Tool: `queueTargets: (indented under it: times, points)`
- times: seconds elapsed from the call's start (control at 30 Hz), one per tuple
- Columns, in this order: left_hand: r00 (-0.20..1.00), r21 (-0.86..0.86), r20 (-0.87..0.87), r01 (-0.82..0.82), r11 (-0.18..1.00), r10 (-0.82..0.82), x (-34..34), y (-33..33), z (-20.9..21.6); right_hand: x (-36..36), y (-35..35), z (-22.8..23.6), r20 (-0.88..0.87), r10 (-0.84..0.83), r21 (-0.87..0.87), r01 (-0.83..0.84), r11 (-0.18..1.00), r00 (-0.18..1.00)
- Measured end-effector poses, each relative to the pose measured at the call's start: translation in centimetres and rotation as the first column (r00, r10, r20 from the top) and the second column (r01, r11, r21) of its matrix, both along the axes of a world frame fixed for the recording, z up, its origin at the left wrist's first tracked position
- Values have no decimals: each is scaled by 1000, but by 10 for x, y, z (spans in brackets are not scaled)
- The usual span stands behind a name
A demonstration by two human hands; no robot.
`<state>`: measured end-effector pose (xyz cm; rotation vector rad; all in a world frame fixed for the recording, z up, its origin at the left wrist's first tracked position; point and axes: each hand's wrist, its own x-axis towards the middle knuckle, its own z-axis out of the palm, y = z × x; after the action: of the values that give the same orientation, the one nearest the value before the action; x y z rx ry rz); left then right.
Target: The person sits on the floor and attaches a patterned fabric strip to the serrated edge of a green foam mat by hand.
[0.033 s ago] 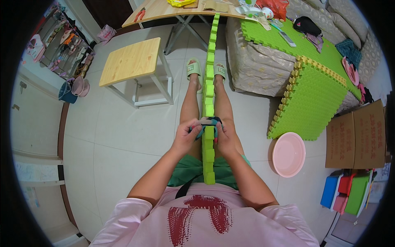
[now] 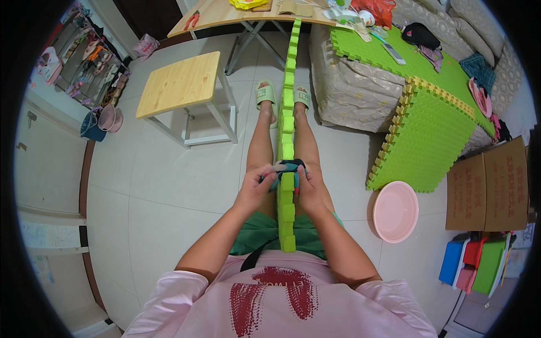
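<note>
Right now both hands are curled in and busy; the left hand (image 2: pixel 257 179) pinches one side of a dark and teal cloth (image 2: pixel 290 165), and the right hand (image 2: pixel 309 183) holds the other side; the cloth lies across the top edge of a long green foam mat (image 2: pixel 287 121), but I cannot tell if it goes all the way around underneath. The mat stands up thin and tall between the person's two legs, with its bumpy edge facing up; its near end is by the green shorts (image 2: pixel 248 234), and its far end is up by the wooden worktop (image 2: pixel 220 18); a red tool (image 2: pixel 192 20) lies on the left part of that worktop. A wooden stool (image 2: pixel 177 81) with pale legs stands to the left of the person's feet; on the right, a bigger green mat piece (image 2: pixel 428 141) with yellow edges leans on the covered couch (image 2: pixel 349 84); a round pink tub (image 2: pixel 396 211) sits on the floor (image 2: pixel 174 180) just beside it; brown boxes (image 2: pixel 486 188) stand farther right, above blue, red and green bins (image 2: pixel 452 262).
</note>
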<state>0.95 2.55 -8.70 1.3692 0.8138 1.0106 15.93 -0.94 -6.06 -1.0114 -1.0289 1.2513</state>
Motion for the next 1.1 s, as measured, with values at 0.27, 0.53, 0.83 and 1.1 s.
queueTargets:
  times: [0.27, 0.53, 0.83, 1.1]
  points:
    - [984, -34, -169, 59, 998, -64, -2, 0, 30, -1, 1, -12, 40, -82, 69, 79, 994, 996]
    - [995, 84, -60, 82, 993, -77, 11, 4, 73, -1, -11, -71, 20, -43, -88, 44, 995, 999]
    - [998, -67, -66, -11, 998, 6, -9, 1, -9, 6, 6, 24, 262, -38, 63, 22, 998, 964]
    - [1000, 53, -25, 7, 999, -6, 2, 8, 58, -2, 0, -34, 20, -8, -66, 10, 998, 1000]
